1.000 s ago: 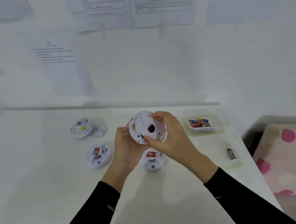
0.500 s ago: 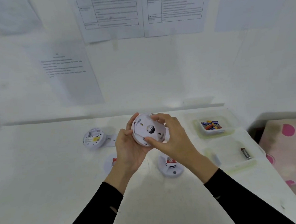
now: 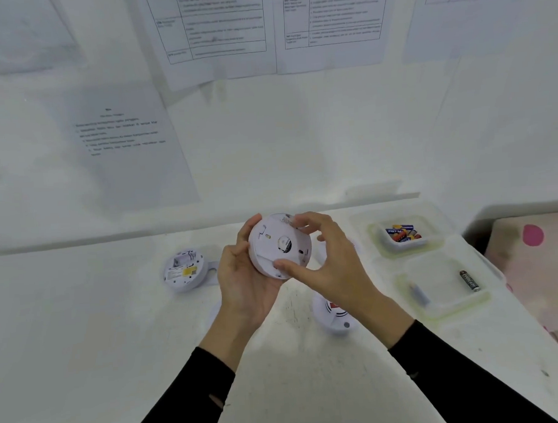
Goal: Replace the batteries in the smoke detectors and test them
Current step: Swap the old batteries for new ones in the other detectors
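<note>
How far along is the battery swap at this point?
Mid-job. Done: a black battery lies in the near tray, probably removed. In hand: left hand and right hand hold one detector. Left: the opened detector, the near detector; fresh batteries wait.

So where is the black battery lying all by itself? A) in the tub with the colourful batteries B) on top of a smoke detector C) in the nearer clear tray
C: the black battery lies in the nearer clear tray, apart from the tub of colourful batteries behind it.
</note>
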{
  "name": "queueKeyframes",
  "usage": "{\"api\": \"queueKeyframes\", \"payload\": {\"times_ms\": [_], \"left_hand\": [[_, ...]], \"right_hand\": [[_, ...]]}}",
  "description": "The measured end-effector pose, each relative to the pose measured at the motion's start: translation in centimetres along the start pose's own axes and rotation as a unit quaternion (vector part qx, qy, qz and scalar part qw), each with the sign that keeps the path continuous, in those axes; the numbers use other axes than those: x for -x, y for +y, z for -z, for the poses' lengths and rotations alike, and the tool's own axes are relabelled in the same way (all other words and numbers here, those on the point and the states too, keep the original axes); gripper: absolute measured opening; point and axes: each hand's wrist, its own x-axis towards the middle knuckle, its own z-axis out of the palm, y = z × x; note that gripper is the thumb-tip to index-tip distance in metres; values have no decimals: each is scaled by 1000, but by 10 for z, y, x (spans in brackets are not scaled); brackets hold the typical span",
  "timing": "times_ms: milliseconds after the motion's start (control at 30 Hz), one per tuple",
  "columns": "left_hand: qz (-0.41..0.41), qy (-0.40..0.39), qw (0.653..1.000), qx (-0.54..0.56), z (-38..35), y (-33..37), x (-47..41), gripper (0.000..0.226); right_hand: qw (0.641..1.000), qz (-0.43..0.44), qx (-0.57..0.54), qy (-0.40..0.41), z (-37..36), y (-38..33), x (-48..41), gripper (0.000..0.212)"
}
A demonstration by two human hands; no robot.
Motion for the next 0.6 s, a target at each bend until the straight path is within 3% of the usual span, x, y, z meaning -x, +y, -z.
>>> {"api": "queueKeyframes", "payload": {"times_ms": [133, 367, 600], "left_hand": [[-5, 27, 999, -17, -1, 5, -1, 30], [33, 71, 996, -46, 7, 12, -3, 51], [-5, 76, 993, -95, 8, 11, -3, 46]], "right_hand": [[1000, 10, -7, 3, -9, -6, -2, 65], [1000, -6, -10, 26, -30, -21, -4, 64], [996, -58, -30, 54, -48, -29, -11, 63]]}}
